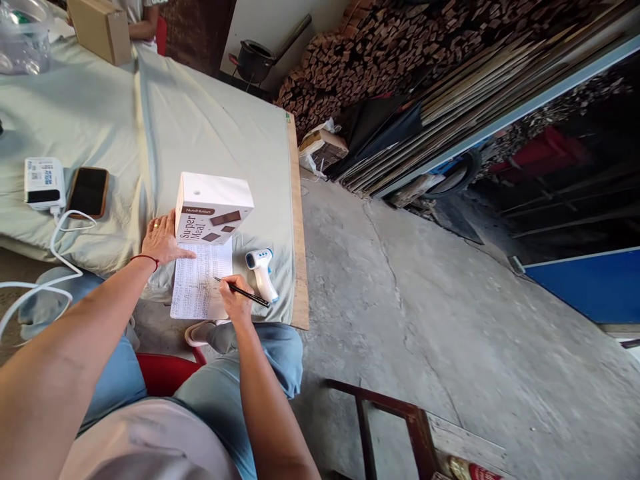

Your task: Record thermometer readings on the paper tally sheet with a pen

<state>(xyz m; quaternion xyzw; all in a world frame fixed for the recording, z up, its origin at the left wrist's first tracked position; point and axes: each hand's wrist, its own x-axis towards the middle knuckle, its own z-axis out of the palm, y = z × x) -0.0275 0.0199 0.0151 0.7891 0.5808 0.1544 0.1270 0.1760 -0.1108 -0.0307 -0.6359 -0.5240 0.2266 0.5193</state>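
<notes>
My right hand [235,301] grips a black pen [253,295], its tip on a sheet of paper [193,293] covered in rows of handwriting. The sheet's lower part hangs past the table edge. My left hand [161,241] lies with fingers stretched out beside the white NutriMotion Super Meal box [216,193], its thumb on the sheet's left upper part. The box stands at the top of the paper; whether my fingers press on it I cannot tell. A white and blue infrared thermometer [262,272] lies right of the sheet, near my right hand.
A phone [89,193] and a white device [44,183] with a white cable [53,250] lie left on the cloth-covered table [215,127]. Behind are a cardboard box [103,30], a clear plastic tub [25,40] and another person's arm [144,28]. A wooden stool [390,407] stands lower right.
</notes>
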